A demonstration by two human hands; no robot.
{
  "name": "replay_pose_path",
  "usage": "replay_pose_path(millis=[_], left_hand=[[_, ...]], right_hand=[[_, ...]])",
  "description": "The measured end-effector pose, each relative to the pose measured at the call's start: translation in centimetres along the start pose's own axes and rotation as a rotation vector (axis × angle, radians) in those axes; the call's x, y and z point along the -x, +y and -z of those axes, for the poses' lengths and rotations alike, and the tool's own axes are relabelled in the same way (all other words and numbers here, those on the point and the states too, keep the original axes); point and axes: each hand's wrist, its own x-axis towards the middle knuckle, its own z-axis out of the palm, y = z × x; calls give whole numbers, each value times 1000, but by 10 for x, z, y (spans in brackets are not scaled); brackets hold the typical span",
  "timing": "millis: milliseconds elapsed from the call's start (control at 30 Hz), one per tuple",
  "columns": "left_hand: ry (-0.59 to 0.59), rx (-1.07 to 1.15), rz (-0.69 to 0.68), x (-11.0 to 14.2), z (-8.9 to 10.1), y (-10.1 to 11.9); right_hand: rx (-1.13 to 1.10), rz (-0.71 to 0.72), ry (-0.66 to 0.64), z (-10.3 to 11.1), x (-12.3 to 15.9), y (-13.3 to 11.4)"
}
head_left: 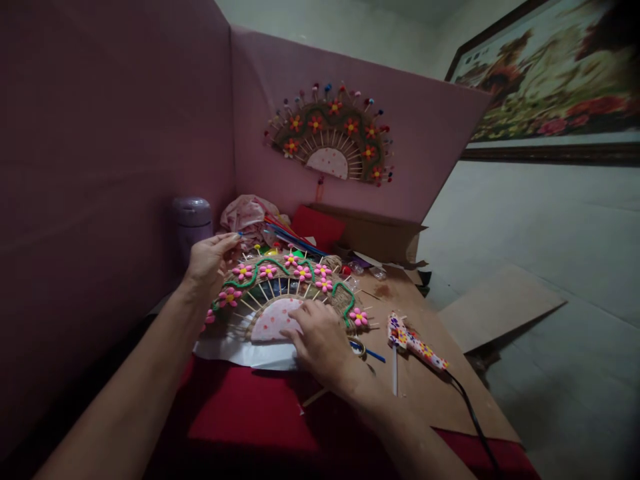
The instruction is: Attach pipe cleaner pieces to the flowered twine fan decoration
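Note:
A handmade fan [265,283] of thin sticks and brown twine lies before me, decorated with pink flowers and a wavy green strip. My left hand [213,259] is above its upper left edge, thumb and fingers pinched on what looks like a small blue pom-pom [241,233]. A yellow pom-pom [257,247] tops a stick nearby. Resting on the fan's white half-round base with pink dots [273,321], my right hand [323,340] has its fingers apart and covers the base's right part. White paper [245,355] lies beneath the fan.
A flowered glue gun [417,343] with a black cord lies on cardboard [470,400] at right. A similar fan [327,143] hangs on the pink panel [420,153] behind. A purple bottle [193,223], colored sticks [295,239] and red sheet [315,228] stand or lie at the back.

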Motion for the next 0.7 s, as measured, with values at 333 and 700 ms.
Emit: replay_pose_path(millis=[333, 700], left_hand=[[55, -485, -209, -49, 7, -29], [-76, -706, -190, -72, 15, -30]], right_hand=[[-28, -14, 147, -32, 2, 5], [-87, -6, 132, -43, 10, 4]])
